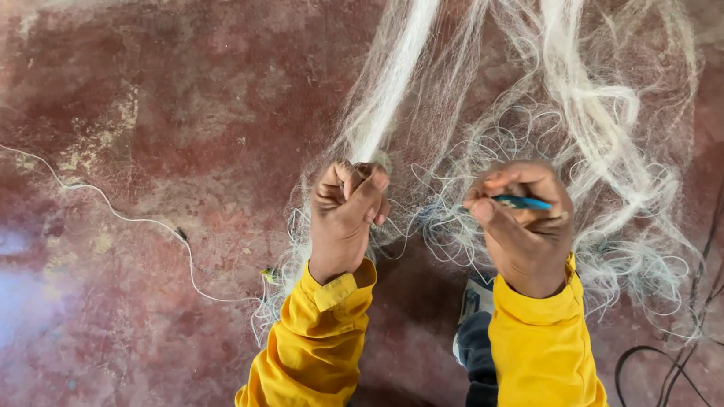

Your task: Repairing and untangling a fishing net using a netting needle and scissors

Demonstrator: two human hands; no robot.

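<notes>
A white fishing net (565,117) hangs down from the top of the view and bunches in a tangle of thin line on the red floor. My left hand (344,219) is closed around a gathered strand of the net (391,82), which rises straight up from the fist. My right hand (523,232) pinches a thin blue tool (521,202), like a netting needle, lying across my fingers and pointing right, amid the loose mesh. Both arms wear yellow sleeves.
The worn red floor (166,123) meets a pale wall base at the top left. A thin white cord (126,218) snakes across the floor from a dark object at the left edge. Black cables (672,384) loop at the right. My shoe (475,316) shows between my arms.
</notes>
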